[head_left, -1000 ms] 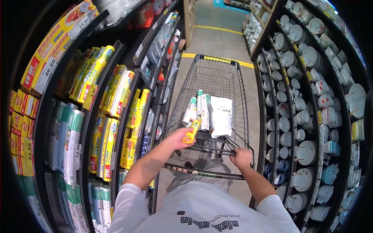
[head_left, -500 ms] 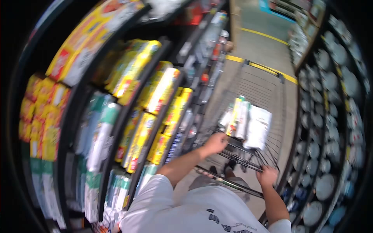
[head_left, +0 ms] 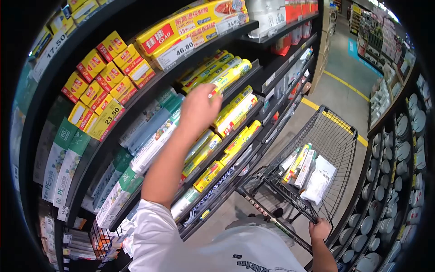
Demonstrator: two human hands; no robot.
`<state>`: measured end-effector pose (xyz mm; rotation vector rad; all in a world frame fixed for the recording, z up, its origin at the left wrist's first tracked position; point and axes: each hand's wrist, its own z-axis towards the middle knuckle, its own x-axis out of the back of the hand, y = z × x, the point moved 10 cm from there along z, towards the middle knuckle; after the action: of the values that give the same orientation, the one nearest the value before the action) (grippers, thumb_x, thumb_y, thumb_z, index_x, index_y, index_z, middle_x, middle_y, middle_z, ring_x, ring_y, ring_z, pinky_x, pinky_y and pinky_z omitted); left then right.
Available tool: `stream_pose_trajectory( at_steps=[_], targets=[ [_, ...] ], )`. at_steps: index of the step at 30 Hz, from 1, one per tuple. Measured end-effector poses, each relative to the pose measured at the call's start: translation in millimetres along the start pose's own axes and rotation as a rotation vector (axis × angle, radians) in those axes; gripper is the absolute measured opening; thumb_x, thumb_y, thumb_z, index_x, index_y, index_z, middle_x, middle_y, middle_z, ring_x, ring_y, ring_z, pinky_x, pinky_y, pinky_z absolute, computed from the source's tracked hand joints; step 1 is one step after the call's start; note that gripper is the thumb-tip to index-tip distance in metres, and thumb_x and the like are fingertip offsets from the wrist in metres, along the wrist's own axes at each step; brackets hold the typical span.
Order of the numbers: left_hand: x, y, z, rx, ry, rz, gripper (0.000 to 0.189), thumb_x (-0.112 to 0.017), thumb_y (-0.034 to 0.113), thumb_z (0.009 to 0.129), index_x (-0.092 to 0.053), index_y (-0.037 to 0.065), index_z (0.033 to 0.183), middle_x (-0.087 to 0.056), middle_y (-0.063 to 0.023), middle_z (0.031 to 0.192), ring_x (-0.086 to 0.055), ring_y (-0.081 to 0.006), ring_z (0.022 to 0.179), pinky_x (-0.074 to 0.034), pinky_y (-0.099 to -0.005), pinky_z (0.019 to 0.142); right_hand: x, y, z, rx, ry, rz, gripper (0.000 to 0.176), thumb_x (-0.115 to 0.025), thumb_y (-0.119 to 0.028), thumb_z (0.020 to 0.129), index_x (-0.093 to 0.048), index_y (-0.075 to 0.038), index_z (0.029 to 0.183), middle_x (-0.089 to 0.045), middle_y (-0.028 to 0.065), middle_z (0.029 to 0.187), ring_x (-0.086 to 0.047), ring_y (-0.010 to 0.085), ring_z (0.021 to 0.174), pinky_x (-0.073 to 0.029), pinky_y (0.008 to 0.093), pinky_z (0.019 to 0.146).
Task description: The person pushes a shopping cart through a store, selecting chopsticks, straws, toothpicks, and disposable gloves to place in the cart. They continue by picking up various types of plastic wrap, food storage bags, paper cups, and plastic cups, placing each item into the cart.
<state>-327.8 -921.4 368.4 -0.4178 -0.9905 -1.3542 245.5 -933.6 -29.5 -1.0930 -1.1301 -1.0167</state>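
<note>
My left hand (head_left: 199,106) is raised to the shelf on the left and reaches onto a row of long yellow-green boxes (head_left: 222,75); its fingers touch one box, but whether they grip it is hidden. My right hand (head_left: 320,229) is closed on the handle of the black wire shopping cart (head_left: 337,136). Inside the cart lie a yellow roll box (head_left: 297,162), a few other long boxes and a white bag (head_left: 319,179).
Black shelves on the left hold yellow boxes (head_left: 102,68), green-and-white rolls (head_left: 149,131) and price tags. Shelving on the right carries several white bowls and plates (head_left: 398,158). The aisle floor (head_left: 344,86) with yellow lines runs ahead.
My left hand put the yellow roll box in the cart, then rose to the shelf of yellow-green boxes. My view swung left toward the shelves. My right hand stayed on the handle.
</note>
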Motion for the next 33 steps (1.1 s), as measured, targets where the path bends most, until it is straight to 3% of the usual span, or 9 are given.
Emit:
stream_pose_trajectory(
  at_steps=[4,7,10,16,20,28,31,32,33],
  targets=[
    [-25.7,-67.6,29.3,0.375,-0.437,0.260,0.041,-0.063,0.031,0.093,-0.068,-0.003,0.114,-0.069,-0.0255,0.115,-0.067,-0.0384,0.110,-0.052,-0.0477,0.094,-7.6,7.1,4.6,-0.037,-0.038,-0.031,0.026,-0.080,-0.030,0.063,-0.075,-0.013,0.083,-0.068,0.0066,0.081,-0.065,0.0292,0.085,-0.049,0.0435,0.078],
    [-43.5,-71.8,43.1,0.238,-0.442,0.342,0.042,-0.063,0.038,0.091,-0.072,0.000,0.106,-0.072,-0.0255,0.102,-0.071,-0.0386,0.096,-0.054,-0.0472,0.087,-4.2,5.5,3.6,-0.011,-0.030,-0.020,0.025,-0.079,-0.031,0.065,-0.074,-0.013,0.081,-0.068,0.0072,0.082,-0.065,0.0292,0.085,-0.049,0.0441,0.078],
    [-52.1,-76.9,42.0,0.257,-0.518,0.336,0.052,-0.062,0.047,0.094,-0.072,-0.002,0.104,-0.072,-0.0253,0.101,-0.071,-0.0387,0.096,-0.054,-0.0464,0.086,1.4,1.6,3.4,-0.015,-0.042,0.006,0.025,-0.078,-0.031,0.066,-0.073,-0.012,0.080,-0.068,0.0079,0.083,-0.065,0.0300,0.085,-0.049,0.0447,0.077],
    [-62.9,-90.3,47.7,0.274,-0.695,0.165,0.044,-0.075,0.037,0.086,-0.073,-0.003,0.105,-0.074,-0.0226,0.093,-0.072,-0.0327,0.085,-0.054,-0.0427,0.078,-2.8,4.7,3.9,-0.013,-0.014,0.021,0.023,-0.078,-0.031,0.066,-0.073,-0.012,0.079,-0.067,0.0073,0.081,-0.065,0.0300,0.083,-0.049,0.0450,0.077],
    [-61.0,-97.4,44.8,0.306,-0.585,0.163,0.051,-0.074,0.034,0.084,-0.069,-0.009,0.111,-0.071,-0.0286,0.108,-0.072,-0.0380,0.097,-0.055,-0.0424,0.086,-8.8,8.6,4.7,-0.025,-0.022,0.005,0.024,-0.079,-0.031,0.065,-0.073,-0.012,0.078,-0.067,0.0072,0.081,-0.065,0.0296,0.083,-0.048,0.0453,0.076],
    [-32.2,-79.9,46.0,0.319,-0.433,0.126,0.059,-0.054,0.042,0.097,-0.060,-0.009,0.125,-0.062,-0.0343,0.125,-0.061,-0.0436,0.120,-0.046,-0.0433,0.106,-3.2,4.5,3.3,-0.004,-0.023,0.013,0.025,-0.081,-0.030,0.064,-0.073,-0.013,0.079,-0.066,0.0069,0.081,-0.065,0.0298,0.084,-0.049,0.0448,0.075],
    [-22.6,-81.5,55.4,0.375,-0.333,-0.026,0.069,-0.037,0.049,0.102,-0.061,-0.012,0.121,-0.060,-0.0385,0.123,-0.057,-0.0487,0.121,-0.043,-0.0457,0.107,3.8,-0.4,5.5,0.001,-0.009,0.028,0.026,-0.082,-0.029,0.065,-0.075,-0.012,0.083,-0.066,0.0075,0.083,-0.065,0.0304,0.084,-0.050,0.0446,0.076],
    [-12.2,-69.7,59.0,0.266,-0.241,-0.087,0.070,-0.033,0.049,0.103,-0.062,-0.013,0.117,-0.059,-0.0404,0.121,-0.055,-0.0513,0.122,-0.041,-0.0471,0.108,3.0,-1.1,5.3,0.010,-0.019,0.011,0.028,-0.082,-0.030,0.066,-0.075,-0.012,0.086,-0.067,0.0076,0.084,-0.066,0.0305,0.085,-0.051,0.0446,0.077],
    [-5.6,-70.6,57.7,0.280,-0.180,-0.087,0.070,-0.033,0.050,0.103,-0.063,-0.012,0.114,-0.063,-0.0385,0.114,-0.061,-0.0492,0.113,-0.045,-0.0470,0.102,2.9,-1.5,4.7,0.015,-0.032,-0.004,0.029,-0.082,-0.032,0.067,-0.076,-0.013,0.088,-0.068,0.0078,0.085,-0.067,0.0307,0.085,-0.051,0.0446,0.077]
  ],
)
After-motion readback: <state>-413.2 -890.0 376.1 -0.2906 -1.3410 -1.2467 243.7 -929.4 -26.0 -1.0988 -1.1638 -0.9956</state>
